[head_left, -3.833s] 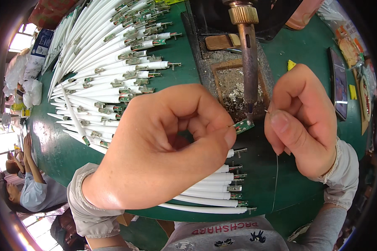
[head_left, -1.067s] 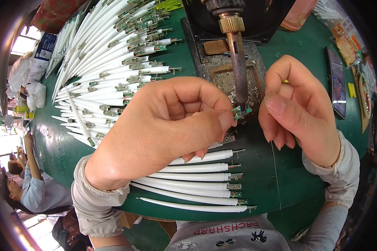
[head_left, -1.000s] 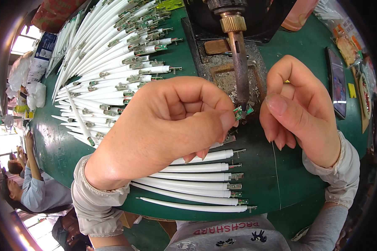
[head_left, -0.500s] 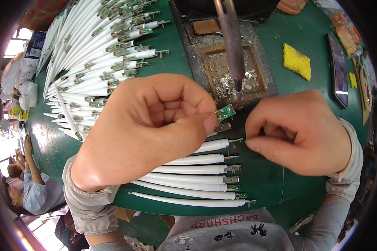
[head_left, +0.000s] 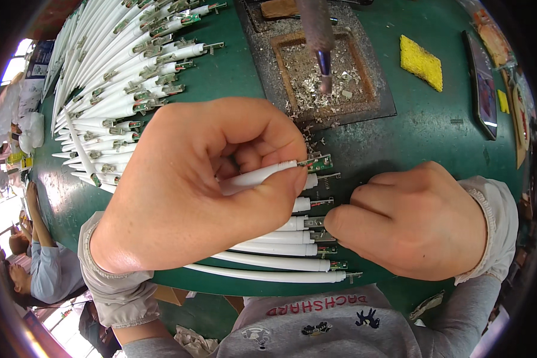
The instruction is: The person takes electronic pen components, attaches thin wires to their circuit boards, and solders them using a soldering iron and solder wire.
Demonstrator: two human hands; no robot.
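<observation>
My left hand [head_left: 221, 185] is closed around a white pen-like tube [head_left: 259, 177], pinched between thumb and fingers. A narrow green circuit board [head_left: 321, 161] sticks out of the tube's right end. My right hand [head_left: 409, 224] is closed, its fingertips beside the metal-clipped ends of a row of similar white tubes [head_left: 280, 237]. Whatever its fingers hold, if anything, is hidden. Several tubes in this row lie side by side below my left hand, their circuit ends pointing right. Above both hands, a soldering iron [head_left: 317, 36] points its tip down over a brown-rimmed tray [head_left: 280, 74] with silvery solder scraps.
A large fan of white tubes with circuit ends [head_left: 110, 65] covers the table's left side. To the right lie a yellow sponge [head_left: 420, 62] and a dark phone-like slab [head_left: 480, 83]. Another person [head_left: 48, 268] sits at the far left.
My right hand has moved down to the ends of the tube row. The tube in my left hand has turned, showing more of its white body. The whole view has shifted slightly.
</observation>
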